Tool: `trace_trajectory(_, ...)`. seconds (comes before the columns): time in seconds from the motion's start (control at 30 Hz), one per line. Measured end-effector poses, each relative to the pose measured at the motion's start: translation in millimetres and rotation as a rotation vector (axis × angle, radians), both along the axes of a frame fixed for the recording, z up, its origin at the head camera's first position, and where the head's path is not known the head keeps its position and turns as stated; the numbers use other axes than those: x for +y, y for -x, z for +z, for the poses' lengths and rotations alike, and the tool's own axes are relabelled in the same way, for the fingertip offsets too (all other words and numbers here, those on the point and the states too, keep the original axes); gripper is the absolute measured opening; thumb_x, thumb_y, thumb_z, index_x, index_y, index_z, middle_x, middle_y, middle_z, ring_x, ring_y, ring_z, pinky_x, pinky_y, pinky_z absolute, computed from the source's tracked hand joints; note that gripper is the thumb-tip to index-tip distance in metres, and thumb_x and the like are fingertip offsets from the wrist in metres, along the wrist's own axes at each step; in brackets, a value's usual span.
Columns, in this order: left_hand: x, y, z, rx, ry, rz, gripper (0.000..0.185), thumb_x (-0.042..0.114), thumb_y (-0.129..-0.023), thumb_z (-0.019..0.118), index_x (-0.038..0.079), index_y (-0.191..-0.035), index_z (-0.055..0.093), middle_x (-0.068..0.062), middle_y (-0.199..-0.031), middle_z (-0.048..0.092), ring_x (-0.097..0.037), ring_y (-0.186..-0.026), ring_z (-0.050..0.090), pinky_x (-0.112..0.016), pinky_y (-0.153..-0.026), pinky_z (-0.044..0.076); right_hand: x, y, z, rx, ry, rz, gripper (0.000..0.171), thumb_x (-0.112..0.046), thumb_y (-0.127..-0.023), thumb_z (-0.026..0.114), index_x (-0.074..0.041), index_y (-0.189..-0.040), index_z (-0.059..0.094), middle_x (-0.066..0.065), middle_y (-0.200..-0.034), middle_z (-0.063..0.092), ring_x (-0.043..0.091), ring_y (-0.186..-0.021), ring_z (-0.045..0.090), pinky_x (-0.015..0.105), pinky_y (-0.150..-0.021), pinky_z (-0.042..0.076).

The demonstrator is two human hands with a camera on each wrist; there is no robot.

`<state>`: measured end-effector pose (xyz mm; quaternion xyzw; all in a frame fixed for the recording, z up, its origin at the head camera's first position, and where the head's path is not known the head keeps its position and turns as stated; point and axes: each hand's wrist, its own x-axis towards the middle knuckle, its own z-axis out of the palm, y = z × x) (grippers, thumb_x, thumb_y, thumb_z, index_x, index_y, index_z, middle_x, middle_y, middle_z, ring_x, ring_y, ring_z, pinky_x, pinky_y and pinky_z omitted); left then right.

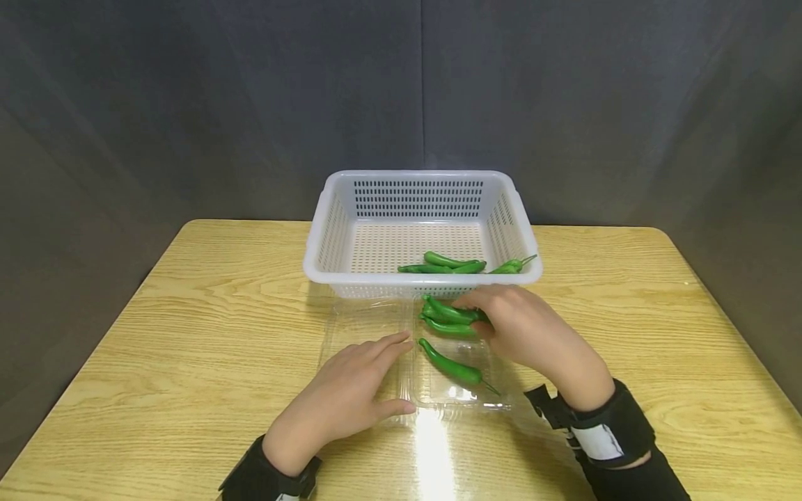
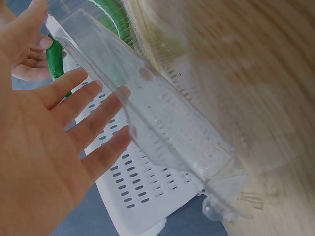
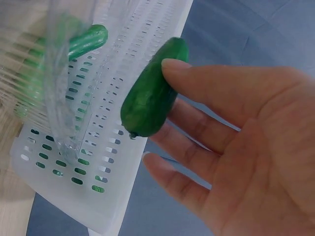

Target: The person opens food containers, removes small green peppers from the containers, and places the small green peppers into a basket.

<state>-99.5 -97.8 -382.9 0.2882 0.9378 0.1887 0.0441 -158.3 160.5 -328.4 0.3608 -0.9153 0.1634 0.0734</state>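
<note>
My right hand point(image 1: 520, 323) pinches a green chili pepper point(image 3: 153, 88) between thumb and fingers, over the right half of a clear plastic clamshell container point(image 1: 432, 390). Beneath and beside its fingertips more green peppers point(image 1: 447, 327) lie in that half, partly covered by the hand. One pepper point(image 1: 454, 365) lies apart, nearer the front, its stem pointing right. My left hand point(image 1: 347, 390) is spread with straight fingers at the container's middle fold. In the left wrist view, the fingertips of the left hand point(image 2: 54, 132) touch the clear plastic edge.
Behind the container stands a white perforated basket point(image 1: 316, 243), with several green peppers point(image 1: 447, 264) near its front right side. A stem pokes over its right rim. The wooden table point(image 1: 188, 334) extends to both sides, with a dark grey partition point(image 1: 250, 104) behind.
</note>
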Motion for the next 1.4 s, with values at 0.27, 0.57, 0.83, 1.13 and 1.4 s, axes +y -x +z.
trace_trajectory(0.27,0,-0.2,-1.2,0.012,-0.001,-0.005,0.08,0.054,-0.087,0.069,0.013,-0.151,0.042,-0.003,-0.156,0.038,-0.023,-0.138,0.042,-0.048,-0.11,0.037,1,1.3,-0.4,0.081,0.009,0.006,0.035,0.012,-0.079,0.071,-0.005,-0.109,0.073,0.006,-0.102,0.071,0.021,-0.092,0.067,0.039,-0.079,0.056)
trace_trajectory(0.57,0,-0.6,-0.8,0.024,-0.002,-0.011,0.081,0.055,-0.087,0.068,0.013,-0.151,0.042,-0.003,-0.156,0.038,-0.023,-0.137,0.042,-0.047,-0.11,0.038,2,4.8,-1.0,0.157,0.04,0.026,0.036,0.014,-0.077,0.071,-0.004,-0.108,0.073,0.007,-0.103,0.071,0.024,-0.091,0.067,0.04,-0.079,0.056)
trace_trajectory(0.83,1,-1.1,-0.9,0.025,-0.008,-0.016,0.079,0.053,-0.088,0.068,0.012,-0.15,0.042,-0.004,-0.155,0.039,-0.024,-0.137,0.043,-0.048,-0.109,0.038,4,11.6,-5.8,0.249,0.117,0.03,0.037,0.01,-0.076,0.078,-0.003,-0.11,0.071,0.009,-0.103,0.071,0.028,-0.094,0.067,0.042,-0.084,0.055)
trace_trajectory(1.13,0,-1.1,-1.7,0.034,-0.004,-0.018,0.08,0.054,-0.088,0.068,0.011,-0.15,0.042,-0.004,-0.155,0.039,-0.024,-0.137,0.043,-0.047,-0.109,0.038,6,16.5,-8.3,0.304,0.148,0.031,0.042,0.014,-0.076,0.074,-0.002,-0.115,0.069,0.011,-0.105,0.071,0.029,-0.098,0.066,0.044,-0.088,0.053)
trace_trajectory(1.4,0,-0.8,-1.4,0.031,-0.004,-0.013,0.08,0.054,-0.087,0.068,0.012,-0.15,0.042,-0.004,-0.155,0.039,-0.024,-0.137,0.043,-0.047,-0.11,0.038,8,20.0,-11.7,0.35,0.178,0.025,0.039,0.013,-0.075,0.074,-0.003,-0.11,0.07,0.011,-0.101,0.071,0.03,-0.098,0.065,0.045,-0.09,0.051)
